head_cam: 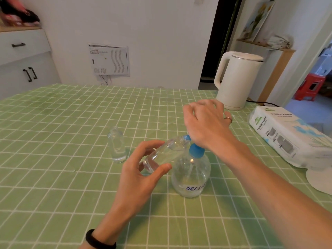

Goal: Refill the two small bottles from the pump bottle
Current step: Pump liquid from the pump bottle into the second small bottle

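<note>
The left hand (142,169) curls round a small bottle (161,156), tilted mouth-rightward to the spout (186,137) of the pump bottle (190,178); the right hand (204,123), fingers spread, rests on top.

Table (53,108) draped in a white-gridded green cloth. Standing upright on it — a small clear uncapped bottle (117,146) left of centre and, near it to the right, a round clear plastic pump bottle with a blue top (190,177). Farther right — a white electric kettle (235,79) at the far edge, a white tissue-paper pack (287,139) lying flat, a white rounded object (319,178) cut off by the frame.
</note>
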Demonstrator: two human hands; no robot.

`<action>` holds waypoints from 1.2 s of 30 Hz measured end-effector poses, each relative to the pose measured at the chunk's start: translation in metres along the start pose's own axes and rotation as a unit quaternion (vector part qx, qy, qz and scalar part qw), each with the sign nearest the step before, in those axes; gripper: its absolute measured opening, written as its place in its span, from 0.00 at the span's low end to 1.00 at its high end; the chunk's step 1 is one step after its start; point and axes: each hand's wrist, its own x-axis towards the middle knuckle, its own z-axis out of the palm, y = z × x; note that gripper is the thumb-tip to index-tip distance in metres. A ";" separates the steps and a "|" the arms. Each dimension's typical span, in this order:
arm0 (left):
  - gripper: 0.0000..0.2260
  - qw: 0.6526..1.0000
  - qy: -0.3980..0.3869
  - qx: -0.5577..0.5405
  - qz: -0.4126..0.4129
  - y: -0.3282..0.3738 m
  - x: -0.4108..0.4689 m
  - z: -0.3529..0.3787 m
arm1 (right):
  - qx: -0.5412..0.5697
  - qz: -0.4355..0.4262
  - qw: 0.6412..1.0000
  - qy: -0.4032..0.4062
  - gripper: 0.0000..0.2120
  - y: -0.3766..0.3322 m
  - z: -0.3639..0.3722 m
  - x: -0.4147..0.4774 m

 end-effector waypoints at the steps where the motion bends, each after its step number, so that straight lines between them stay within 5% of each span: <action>1: 0.19 1.000 0.000 0.001 0.002 0.000 0.000 0.000 | 0.015 0.001 1.000 0.013 0.20 0.000 0.001 -0.002; 5: 0.18 1.000 0.000 0.004 -0.001 -0.002 0.000 0.001 | 0.041 0.008 0.999 0.011 0.15 0.000 0.004 -0.007; 36: 0.18 1.000 0.000 0.002 -0.004 0.005 0.000 0.001 | -0.003 0.028 0.998 -0.051 0.20 0.000 -0.004 0.000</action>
